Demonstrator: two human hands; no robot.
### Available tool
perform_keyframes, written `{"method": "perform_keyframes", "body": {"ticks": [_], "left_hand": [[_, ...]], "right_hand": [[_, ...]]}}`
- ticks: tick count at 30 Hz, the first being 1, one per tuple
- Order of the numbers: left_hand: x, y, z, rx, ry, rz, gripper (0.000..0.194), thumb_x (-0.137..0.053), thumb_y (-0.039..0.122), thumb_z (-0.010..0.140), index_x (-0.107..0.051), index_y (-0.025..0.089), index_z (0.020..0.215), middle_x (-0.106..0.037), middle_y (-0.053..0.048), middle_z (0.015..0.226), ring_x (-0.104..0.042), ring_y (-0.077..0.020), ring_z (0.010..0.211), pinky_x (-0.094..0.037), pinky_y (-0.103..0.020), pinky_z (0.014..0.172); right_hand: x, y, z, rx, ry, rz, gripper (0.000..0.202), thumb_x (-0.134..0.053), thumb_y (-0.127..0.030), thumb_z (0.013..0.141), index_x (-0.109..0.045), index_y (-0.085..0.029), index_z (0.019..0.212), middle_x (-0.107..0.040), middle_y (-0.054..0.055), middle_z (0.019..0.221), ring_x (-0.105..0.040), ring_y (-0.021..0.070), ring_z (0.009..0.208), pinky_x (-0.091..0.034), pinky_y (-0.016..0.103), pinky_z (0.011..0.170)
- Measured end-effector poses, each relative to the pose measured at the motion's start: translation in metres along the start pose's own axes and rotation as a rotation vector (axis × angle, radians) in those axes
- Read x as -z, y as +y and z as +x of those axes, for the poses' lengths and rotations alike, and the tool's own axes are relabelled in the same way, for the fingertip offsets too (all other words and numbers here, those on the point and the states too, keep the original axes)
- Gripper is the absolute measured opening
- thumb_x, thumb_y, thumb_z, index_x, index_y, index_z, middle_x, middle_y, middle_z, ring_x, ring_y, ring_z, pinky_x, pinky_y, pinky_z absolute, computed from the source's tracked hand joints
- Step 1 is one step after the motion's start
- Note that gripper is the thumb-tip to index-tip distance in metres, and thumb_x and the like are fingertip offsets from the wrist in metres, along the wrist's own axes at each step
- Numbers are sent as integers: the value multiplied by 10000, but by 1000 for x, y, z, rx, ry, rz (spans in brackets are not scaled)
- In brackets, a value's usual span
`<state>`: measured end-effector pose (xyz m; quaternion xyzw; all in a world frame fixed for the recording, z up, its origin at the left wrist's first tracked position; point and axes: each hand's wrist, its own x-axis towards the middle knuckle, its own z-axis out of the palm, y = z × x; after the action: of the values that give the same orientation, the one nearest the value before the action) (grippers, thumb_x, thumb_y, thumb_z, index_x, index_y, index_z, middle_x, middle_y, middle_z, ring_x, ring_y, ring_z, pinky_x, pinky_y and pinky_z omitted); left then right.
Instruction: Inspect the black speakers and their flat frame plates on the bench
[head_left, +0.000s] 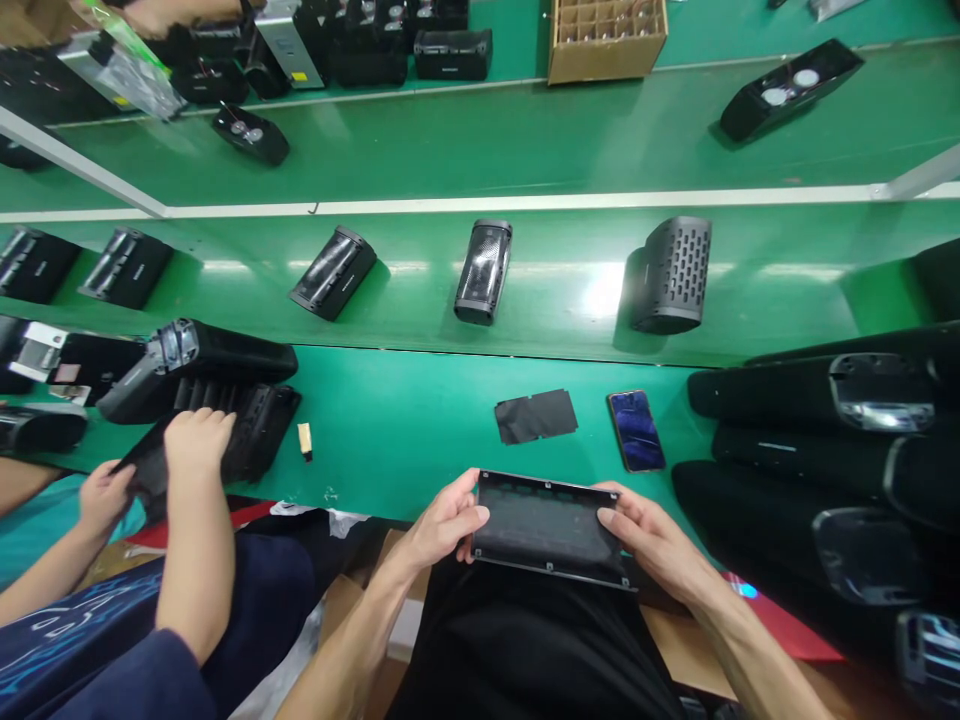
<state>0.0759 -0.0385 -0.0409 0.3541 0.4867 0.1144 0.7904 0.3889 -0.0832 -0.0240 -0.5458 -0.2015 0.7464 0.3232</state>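
Between my two hands is a black rectangular panel (551,530) with a raised rim and small screw points at its corners and edges, held over my lap at the bench's front edge. My left hand (448,520) grips its left end, thumb on top. At the right end my right hand (649,530) holds it the same way. Just beyond the panel, a thin dark sheet (536,416) lies flat on the green bench (420,410). A phone (636,431) with a dark blue screen lies right of the sheet.
Large black speaker-like housings (810,450) crowd the right side. A co-worker's hands (196,440) handle black parts at the left. Several black units, one a perforated unit (675,275), stand on the strip behind. A small tan piece (304,441) lies left of centre.
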Motion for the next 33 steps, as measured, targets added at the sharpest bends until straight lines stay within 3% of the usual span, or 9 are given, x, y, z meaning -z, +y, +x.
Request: {"method": "perform_keyframes", "body": {"ticks": [10, 16, 29, 33], "left_hand": [[3, -7, 3, -10, -63, -76, 954, -740, 563, 848, -306, 142, 1586, -577, 44, 707, -529, -81, 423, -380, -189, 424], [2, -3, 1, -13, -57, -14, 971, -760, 514, 829, -288, 117, 1580, -574, 39, 732, -533, -87, 428, -383, -195, 422], [3, -2, 4, -16, -74, 4, 932, -751, 517, 835, -324, 69, 1532, -558, 40, 721, -539, -90, 432, -373, -186, 413], [4, -4, 6, 0, -63, -30, 1022, -770, 513, 823, -243, 93, 1592, -569, 38, 744, -542, -85, 439, -385, -190, 425]], "right_hand": [[2, 2, 1, -12, -2, 54, 396, -859, -517, 807, -761, -214, 1042, -507, -39, 641, -505, 144, 598, -518, 259, 620], [2, 2, 1, -7, 1, 40, 379, -857, -509, 813, -758, -218, 1035, -507, -46, 640, -443, 121, 558, -522, 259, 626], [6, 5, 4, -23, -55, 58, 340, -814, -477, 865, -733, -226, 1080, -588, -32, 708, -548, 143, 637, -476, 244, 636], [10, 7, 3, -12, -28, 51, 353, -816, -413, 844, -728, -218, 1125, -568, -41, 698, -497, 132, 607, -423, 232, 592]]}}
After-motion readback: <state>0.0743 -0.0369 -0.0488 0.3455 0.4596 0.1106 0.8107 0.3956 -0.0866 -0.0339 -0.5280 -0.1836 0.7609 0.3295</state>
